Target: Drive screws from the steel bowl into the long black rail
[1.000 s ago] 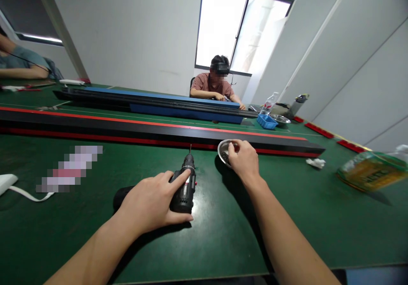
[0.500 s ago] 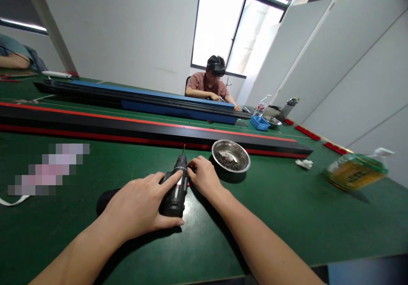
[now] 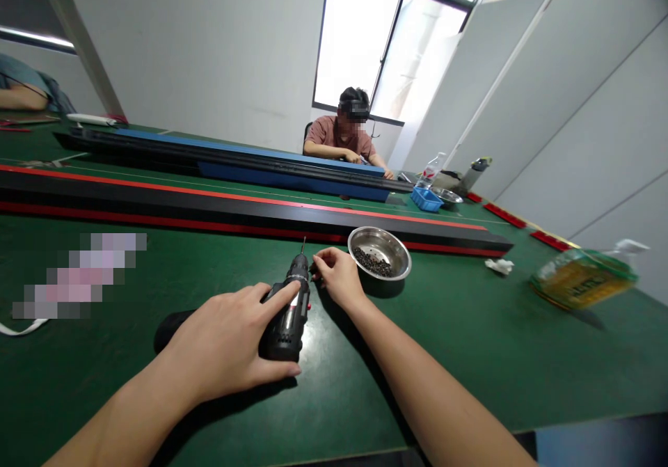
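A black cordless drill (image 3: 288, 324) lies on its side on the green table, its thin bit pointing away from me. My left hand (image 3: 224, 342) is closed around the drill body from the left, with the index finger along its top. Just right of the chuck, my right hand (image 3: 338, 279) has its thumb and fingers pinched together; something small and dark shows at the tips, too small to name. Beside that hand stands a round metal bowl (image 3: 401, 262) with many small dark screws (image 3: 371, 264) in it.
A long black bar with red edges (image 3: 250, 209) crosses the table beyond the drill. Behind it lie black and blue bars (image 3: 292, 181). To the right are a crumpled tissue (image 3: 499, 266) and a bottle of yellow liquid (image 3: 584, 282). Another person (image 3: 334, 136) sits across the table.
My right hand has shifted slightly right, away from the drill's side, uncovering a red part on it. Its fingertips are now pinched apart from the drill. The left hand stays on the drill.
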Demonstrator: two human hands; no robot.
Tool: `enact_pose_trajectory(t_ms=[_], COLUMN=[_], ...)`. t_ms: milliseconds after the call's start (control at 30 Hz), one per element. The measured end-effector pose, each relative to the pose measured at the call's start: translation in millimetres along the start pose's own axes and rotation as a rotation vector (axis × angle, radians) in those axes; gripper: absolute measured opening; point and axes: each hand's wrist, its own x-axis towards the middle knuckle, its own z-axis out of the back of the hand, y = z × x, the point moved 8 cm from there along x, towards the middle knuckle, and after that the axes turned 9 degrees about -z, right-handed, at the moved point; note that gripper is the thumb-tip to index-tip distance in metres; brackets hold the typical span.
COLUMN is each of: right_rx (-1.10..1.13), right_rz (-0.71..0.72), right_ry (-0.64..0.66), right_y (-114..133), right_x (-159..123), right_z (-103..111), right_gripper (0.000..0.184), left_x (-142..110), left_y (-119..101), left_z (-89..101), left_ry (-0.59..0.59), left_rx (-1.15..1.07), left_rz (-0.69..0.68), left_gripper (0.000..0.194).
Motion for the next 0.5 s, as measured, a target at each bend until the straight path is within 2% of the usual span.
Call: enact_pose_trajectory(t_ms=[167, 333, 500], right_rx=[0.054, -0.003, 0.089], right_rz=[0.013, 0.027, -0.075], right_ry=[0.005, -0.019, -0.063], right_y=[-1.6, -0.8, -5.1], right_x=[4.4, 12.0, 36.6], right_z=[-2.8, -4.9, -13.1], right_gripper=[0.009, 0.02, 0.024], left_x=[-1.8, -1.7, -1.4], left_y=[-0.9, -0.5, -0.7], left_z=[-1.2, -2.4, -1.9], left_ry=[0.009, 0.014, 0.02], left_rx=[-0.011, -0.033, -0.049], left_rz=[-0.012, -0.012, 0.003], left_gripper=[0.106, 0.107, 0.107])
